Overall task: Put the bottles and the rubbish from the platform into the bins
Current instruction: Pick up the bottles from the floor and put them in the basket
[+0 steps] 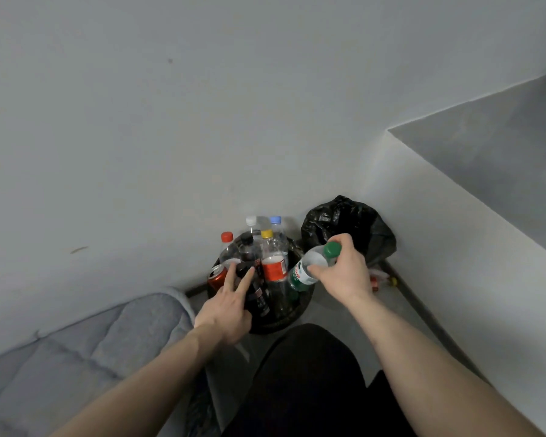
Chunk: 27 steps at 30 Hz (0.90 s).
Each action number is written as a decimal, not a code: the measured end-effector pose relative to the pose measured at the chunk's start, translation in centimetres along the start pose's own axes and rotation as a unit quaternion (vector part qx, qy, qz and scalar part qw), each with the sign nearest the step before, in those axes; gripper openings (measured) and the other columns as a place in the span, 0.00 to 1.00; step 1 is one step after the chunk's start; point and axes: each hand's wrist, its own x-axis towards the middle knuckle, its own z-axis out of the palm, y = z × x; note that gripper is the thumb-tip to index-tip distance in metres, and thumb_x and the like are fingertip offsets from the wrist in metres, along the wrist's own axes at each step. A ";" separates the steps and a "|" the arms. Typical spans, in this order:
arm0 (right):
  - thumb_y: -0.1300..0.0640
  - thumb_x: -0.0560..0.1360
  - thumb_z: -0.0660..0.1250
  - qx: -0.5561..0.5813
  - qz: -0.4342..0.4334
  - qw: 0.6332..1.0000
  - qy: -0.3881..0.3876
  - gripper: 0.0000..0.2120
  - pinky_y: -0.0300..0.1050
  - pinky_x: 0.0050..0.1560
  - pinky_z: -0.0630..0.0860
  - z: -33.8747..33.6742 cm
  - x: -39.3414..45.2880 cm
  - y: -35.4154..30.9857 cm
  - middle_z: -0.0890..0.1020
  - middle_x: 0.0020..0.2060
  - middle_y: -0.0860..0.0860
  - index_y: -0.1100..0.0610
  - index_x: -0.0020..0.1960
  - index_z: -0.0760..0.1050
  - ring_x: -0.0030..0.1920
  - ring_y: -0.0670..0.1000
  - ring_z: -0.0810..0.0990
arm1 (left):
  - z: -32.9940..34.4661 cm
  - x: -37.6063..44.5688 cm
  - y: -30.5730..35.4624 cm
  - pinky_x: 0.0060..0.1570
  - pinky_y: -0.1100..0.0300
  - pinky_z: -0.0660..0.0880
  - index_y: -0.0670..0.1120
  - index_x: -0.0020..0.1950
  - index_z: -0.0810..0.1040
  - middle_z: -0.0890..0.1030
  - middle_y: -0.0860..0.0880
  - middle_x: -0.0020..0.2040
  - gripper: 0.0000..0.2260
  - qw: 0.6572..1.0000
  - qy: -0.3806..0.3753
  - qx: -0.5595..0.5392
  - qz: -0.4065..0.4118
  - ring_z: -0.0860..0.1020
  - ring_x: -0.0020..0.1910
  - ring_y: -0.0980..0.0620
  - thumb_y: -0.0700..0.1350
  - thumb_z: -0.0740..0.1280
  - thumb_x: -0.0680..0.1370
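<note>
Right hand (344, 272) grips a clear bottle with a green cap (309, 268) near its neck, holding it tilted over the right edge of a round black bin (284, 320). Left hand (230, 304) has two fingers stretched out straight, resting against a dark bottle (256, 288) standing in that bin. Bin is crowded with upright bottles, their caps red, white, blue, yellow and black, with a red can (216, 275) at its left edge. Second bin, lined with a black bag (347, 227), stands just beside it in the wall corner. Grey quilted mat (85, 335) lies to the left.
</note>
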 end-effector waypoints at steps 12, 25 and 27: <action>0.43 0.73 0.73 0.032 -0.044 0.998 -0.014 0.26 0.53 0.61 0.77 3.5 2.8 -0.1 0.80 0.61 0.44 0.45 0.68 0.69 0.62 0.49 0.77 | 3.2 1.6 -0.6 0.77 0.48 0.62 0.56 0.83 0.48 0.37 0.52 0.82 0.42 0.992 -0.014 -0.121 -0.041 0.55 0.81 0.41 0.45 0.66 0.73; 0.54 0.75 0.73 -0.060 -0.013 0.992 -0.106 0.36 0.53 0.65 0.72 8.4 3.3 0.7 0.71 0.69 0.54 0.50 0.77 0.59 0.67 0.57 0.75 | 3.2 1.9 -0.8 0.77 0.46 0.62 0.55 0.83 0.50 0.39 0.53 0.83 0.42 0.989 0.003 -0.136 -0.054 0.53 0.81 0.42 0.46 0.66 0.72; 0.55 0.76 0.72 -0.046 0.004 0.996 -0.078 0.35 0.53 0.65 0.72 8.5 3.7 0.8 0.71 0.70 0.55 0.51 0.78 0.58 0.66 0.58 0.75 | 3.2 1.8 -0.9 0.77 0.46 0.62 0.55 0.83 0.50 0.40 0.53 0.83 0.41 0.989 0.009 -0.137 -0.053 0.53 0.81 0.42 0.46 0.66 0.72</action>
